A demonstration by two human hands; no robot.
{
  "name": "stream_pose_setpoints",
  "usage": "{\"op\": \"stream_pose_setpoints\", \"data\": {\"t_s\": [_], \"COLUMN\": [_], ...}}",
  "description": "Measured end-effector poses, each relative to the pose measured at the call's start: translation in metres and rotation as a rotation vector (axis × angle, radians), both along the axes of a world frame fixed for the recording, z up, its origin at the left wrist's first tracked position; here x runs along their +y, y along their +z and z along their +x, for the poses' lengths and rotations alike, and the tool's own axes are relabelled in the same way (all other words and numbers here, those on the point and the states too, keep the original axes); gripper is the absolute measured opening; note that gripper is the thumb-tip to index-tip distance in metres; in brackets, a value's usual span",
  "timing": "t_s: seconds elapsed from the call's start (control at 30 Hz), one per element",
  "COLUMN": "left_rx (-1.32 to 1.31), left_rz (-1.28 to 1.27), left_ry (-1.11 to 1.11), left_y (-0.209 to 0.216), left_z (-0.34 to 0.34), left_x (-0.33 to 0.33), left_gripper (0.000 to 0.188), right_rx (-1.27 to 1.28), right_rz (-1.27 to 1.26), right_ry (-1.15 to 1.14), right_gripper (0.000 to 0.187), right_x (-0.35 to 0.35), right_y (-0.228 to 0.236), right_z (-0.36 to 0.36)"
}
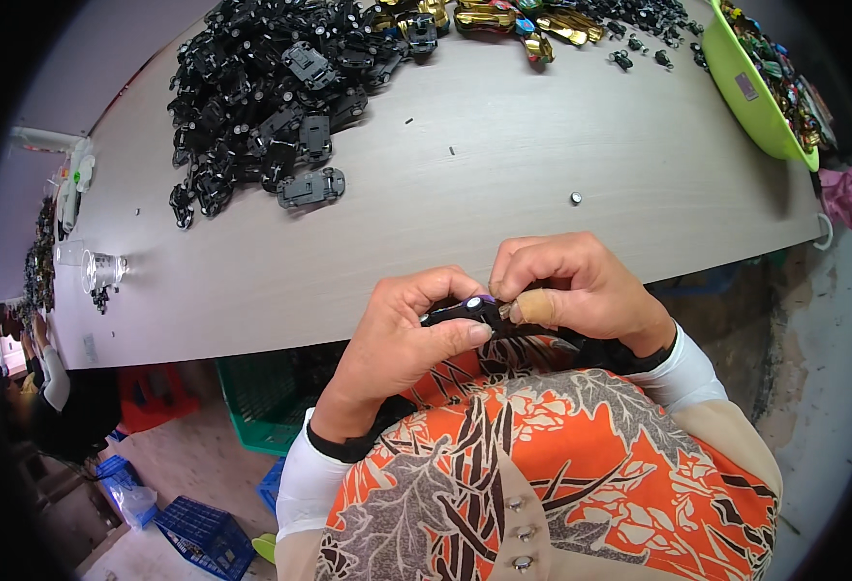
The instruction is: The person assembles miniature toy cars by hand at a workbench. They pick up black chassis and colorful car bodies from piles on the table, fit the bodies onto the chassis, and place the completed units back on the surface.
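Note:
Near the table's front edge, my left hand (379,329) is closed round a small dark toy car (460,311) with a purple edge and wheels showing at its side. The thumb lies along the near side and the fingers wrap the far side. My right hand (581,279) is closed in a pinch at the car's right end, its thumb wrapped in a tan bandage. A small brownish bit shows between those fingertips; its kind is hidden. Beyond the hands, a loose wheel (576,198) lies on the table.
A heap of black toy car chassis (261,116) covers the far left of the table (464,213). Gold car bodies (489,17) and small black parts (639,44) lie at the back. A green basin (755,102) of toy cars stands far right, a clear cup (104,271) left.

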State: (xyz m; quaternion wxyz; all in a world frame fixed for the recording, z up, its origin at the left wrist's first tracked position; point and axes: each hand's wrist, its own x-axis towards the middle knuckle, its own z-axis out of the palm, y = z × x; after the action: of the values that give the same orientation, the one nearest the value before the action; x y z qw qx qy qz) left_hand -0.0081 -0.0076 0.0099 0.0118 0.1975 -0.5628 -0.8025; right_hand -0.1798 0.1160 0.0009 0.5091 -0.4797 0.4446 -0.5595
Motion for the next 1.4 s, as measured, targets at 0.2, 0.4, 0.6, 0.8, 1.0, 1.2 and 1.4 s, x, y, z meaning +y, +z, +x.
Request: {"op": "stream_pose_setpoints", "data": {"t_s": [0.2,0.4,0.6,0.8,1.0,1.2,1.4], "left_rx": [-0.106,-0.148,-0.137,-0.098,0.095,0.148,0.078], "left_rz": [-0.084,-0.092,0.007,-0.110,0.080,0.145,0.172], "left_ry": [0.094,0.135,0.145,0.183,0.484,0.479,0.289], "left_y": [-0.008,-0.009,-0.005,-0.008,-0.013,-0.022,-0.013], "left_z": [-0.003,-0.003,-0.004,-0.006,-0.008,-0.003,0.000], "left_x": [0.010,0.010,0.002,0.007,0.007,0.002,0.004], "left_gripper": [0.008,0.009,0.016,0.020,0.028,0.017,0.016], "right_rx": [0.668,0.390,-0.150,0.265,0.217,0.338,-0.063], "right_rz": [-0.122,0.036,0.270,0.022,0.114,0.029,0.205], "right_ry": [-0.204,-0.244,-0.255,-0.252,-0.205,-0.174,-0.138], "right_gripper": [0.010,0.006,0.004,0.014,0.019,0.012,0.004], "right_x": [-0.001,-0.001,0.004,-0.002,-0.003,-0.006,-0.008], "right_y": [0.000,-0.012,-0.008,-0.009,-0.004,-0.001,0.017], "right_z": [0.016,0.019,0.007,0.014,0.023,0.012,-0.004]}}
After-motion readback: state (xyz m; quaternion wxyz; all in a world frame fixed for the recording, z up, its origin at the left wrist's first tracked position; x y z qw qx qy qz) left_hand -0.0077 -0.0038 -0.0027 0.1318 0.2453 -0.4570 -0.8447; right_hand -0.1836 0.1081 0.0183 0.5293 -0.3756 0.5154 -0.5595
